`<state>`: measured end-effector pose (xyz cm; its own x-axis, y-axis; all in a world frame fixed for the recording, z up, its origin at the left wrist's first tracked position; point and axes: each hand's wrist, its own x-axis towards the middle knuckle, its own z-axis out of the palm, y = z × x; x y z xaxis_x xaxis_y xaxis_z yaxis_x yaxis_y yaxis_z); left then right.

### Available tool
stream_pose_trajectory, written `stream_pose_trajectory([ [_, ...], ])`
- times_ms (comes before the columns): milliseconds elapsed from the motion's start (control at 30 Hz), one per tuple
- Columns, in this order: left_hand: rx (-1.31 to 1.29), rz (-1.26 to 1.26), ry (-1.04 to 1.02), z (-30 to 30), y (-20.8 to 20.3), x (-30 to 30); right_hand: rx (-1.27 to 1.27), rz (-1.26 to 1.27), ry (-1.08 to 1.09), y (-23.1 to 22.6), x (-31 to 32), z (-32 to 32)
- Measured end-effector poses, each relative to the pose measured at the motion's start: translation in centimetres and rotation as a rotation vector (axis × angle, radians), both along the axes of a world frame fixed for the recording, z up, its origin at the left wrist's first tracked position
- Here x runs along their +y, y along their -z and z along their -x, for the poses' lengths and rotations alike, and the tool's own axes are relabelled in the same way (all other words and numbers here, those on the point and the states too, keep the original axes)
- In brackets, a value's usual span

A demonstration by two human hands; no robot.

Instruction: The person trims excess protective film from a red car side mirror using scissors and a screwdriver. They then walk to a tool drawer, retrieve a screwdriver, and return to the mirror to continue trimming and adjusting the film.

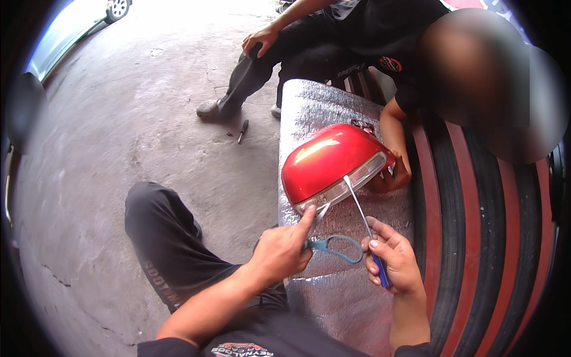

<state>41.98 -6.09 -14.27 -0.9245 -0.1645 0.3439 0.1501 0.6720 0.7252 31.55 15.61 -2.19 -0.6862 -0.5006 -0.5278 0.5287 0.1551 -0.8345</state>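
Note:
A glossy red car side mirror housing (333, 157) with a clear lens strip (364, 172) along its near edge sits on a silver foil sheet. My left hand (282, 253) is closed round a pair of scissors (338, 249) with blue-grey handle loops. Its index finger stretches out and touches the lens strip's left end, beside the blade tips. In my right hand (392, 256) is a blue-handled screwdriver (379, 268); its long shaft reaches up to the lens edge, the tip against the strip's middle. A co-worker's hand (394, 174) supports the housing's right end.
The foil sheet (306, 107) covers part of a bench with red and black slats (461, 238). A co-worker in dark clothes sits across at the far side. On the concrete floor (160, 119) lies a dark-handled screwdriver (243, 131). A car (71, 30) stands far left.

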Motion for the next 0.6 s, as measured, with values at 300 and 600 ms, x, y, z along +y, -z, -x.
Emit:
stream_pose_trajectory([
  [300,0.124,0.144,0.219,0.1,2.2,0.4,1.188,-0.842,-0.134,1.6,2.5,-0.1],
  [600,0.055,0.251,0.572,-4.0,7.0,-5.6,1.645,-1.197,0.013,5.4,0.8,-1.9],
])
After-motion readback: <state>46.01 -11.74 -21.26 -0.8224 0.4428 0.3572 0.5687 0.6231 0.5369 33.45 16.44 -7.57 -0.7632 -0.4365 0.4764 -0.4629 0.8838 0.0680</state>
